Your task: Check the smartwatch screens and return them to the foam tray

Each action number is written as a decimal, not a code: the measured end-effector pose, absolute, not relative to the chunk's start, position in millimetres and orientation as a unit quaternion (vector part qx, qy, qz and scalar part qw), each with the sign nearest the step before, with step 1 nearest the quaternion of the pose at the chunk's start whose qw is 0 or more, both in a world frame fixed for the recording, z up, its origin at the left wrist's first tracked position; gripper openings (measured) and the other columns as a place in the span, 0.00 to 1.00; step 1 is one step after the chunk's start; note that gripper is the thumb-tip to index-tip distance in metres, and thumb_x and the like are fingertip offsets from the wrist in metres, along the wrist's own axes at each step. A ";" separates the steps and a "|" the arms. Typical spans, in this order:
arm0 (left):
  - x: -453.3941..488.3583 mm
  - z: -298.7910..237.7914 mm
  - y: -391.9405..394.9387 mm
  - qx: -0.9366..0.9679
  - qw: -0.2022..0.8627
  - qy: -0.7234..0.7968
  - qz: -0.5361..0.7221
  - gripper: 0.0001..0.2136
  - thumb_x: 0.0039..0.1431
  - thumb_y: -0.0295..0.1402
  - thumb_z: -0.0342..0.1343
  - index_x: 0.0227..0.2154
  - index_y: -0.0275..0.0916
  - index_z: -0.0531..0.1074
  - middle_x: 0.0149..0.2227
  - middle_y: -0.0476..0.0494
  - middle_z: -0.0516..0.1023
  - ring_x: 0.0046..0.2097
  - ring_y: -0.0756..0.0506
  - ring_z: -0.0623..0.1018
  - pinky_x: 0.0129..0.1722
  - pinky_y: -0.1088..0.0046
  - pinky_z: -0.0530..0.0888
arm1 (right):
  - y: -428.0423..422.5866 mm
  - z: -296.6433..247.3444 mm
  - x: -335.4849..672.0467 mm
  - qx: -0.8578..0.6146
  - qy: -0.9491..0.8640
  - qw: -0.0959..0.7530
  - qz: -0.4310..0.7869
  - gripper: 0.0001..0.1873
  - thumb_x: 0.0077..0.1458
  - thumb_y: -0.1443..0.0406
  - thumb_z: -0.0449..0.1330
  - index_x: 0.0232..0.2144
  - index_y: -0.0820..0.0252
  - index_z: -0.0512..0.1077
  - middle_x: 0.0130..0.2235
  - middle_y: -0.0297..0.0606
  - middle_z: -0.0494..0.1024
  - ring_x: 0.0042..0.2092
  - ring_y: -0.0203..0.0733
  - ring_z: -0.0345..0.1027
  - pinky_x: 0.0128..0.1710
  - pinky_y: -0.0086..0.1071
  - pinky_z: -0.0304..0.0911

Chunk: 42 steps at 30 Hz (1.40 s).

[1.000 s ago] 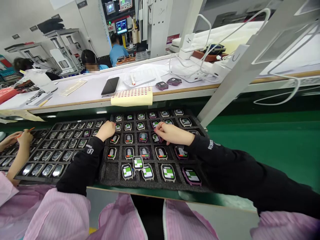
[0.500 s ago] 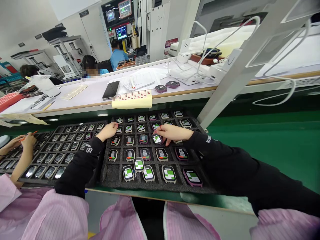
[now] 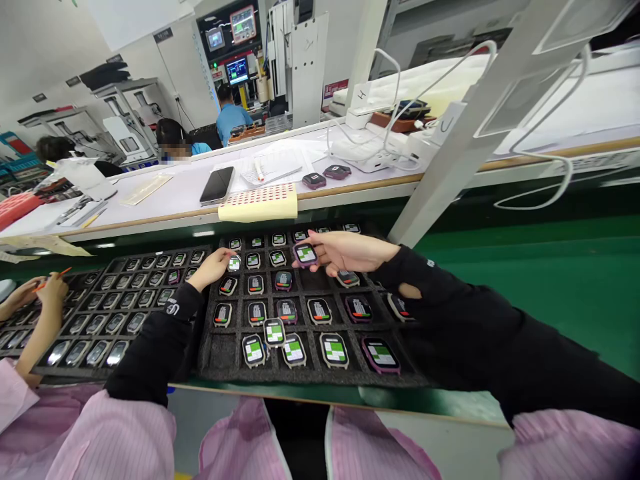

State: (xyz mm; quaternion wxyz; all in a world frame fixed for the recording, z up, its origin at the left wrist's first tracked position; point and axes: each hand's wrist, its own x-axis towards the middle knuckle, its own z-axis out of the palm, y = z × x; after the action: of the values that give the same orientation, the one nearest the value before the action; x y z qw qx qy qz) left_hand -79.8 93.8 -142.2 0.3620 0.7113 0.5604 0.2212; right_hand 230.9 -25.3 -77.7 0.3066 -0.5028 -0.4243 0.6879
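Observation:
Purple-cased smartwatch (image 3: 305, 254) is pinched in my right hand (image 3: 350, 252), raised over the black foam tray (image 3: 220, 350) with its green-and-white screen facing up. Below it an unfilled compartment (image 3: 316, 281) shows. At the tray's left edge my left hand (image 3: 211, 268) is closed, its fingertips on the side of a silver smartwatch (image 3: 234, 263); whether that watch is lifted is unclear. Rows of smartwatches with lit screens fill most compartments. One light-cased watch (image 3: 275, 332) rests across its neighbours in the front rows.
A second watch tray (image 3: 115, 283) adjoins on the left, with a co-worker's hands (image 3: 50, 290) beyond it holding an orange stick. The shelf behind carries a phone (image 3: 217, 185), dotted yellow sheet (image 3: 257, 203) and two dark watches (image 3: 325, 177). A slanted metal post (image 3: 445, 147) stands right.
My right hand has lifted the purple smartwatch out of its compartment and turned palm-inward. My left hand has shifted slightly, showing more of the silver watch at its fingertips.

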 end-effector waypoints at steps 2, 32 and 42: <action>-77.9 -139.2 92.6 0.687 0.394 0.563 0.237 0.08 0.63 0.26 0.53 0.40 0.33 0.76 0.33 0.45 0.78 0.32 0.49 0.74 0.36 0.74 0.71 | -25.6 -62.8 229.2 -0.455 -0.417 0.336 0.711 0.21 0.76 0.58 0.39 0.46 0.63 0.67 0.46 0.49 0.80 0.29 0.34 0.71 0.15 0.21 0.60; 41.8 -11.7 6.4 0.675 0.474 0.254 0.505 0.15 0.64 0.35 0.58 0.53 0.47 0.71 0.48 0.45 0.76 0.33 0.55 0.75 0.31 0.81 0.73 | -24.5 -19.8 239.5 -0.353 -0.536 0.592 0.488 0.26 0.58 0.49 0.63 0.51 0.61 0.71 0.39 0.41 0.75 0.29 0.36 0.67 0.15 0.22 0.56; 53.4 -20.6 1.5 0.689 0.475 0.247 0.488 0.16 0.63 0.31 0.58 0.52 0.51 0.73 0.49 0.47 0.76 0.39 0.49 0.77 0.38 0.72 0.76 | -17.4 -28.0 240.2 -0.417 -0.559 0.571 0.432 0.24 0.57 0.55 0.63 0.53 0.57 0.72 0.25 0.31 0.68 0.20 0.32 0.56 0.14 0.23 0.50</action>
State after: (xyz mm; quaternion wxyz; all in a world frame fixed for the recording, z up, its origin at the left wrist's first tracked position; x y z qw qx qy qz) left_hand 53.4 1.5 -20.6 0.4751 0.6892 0.2469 0.4882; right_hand 240.2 -17.4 -28.0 0.5713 -0.4175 -0.5592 0.4321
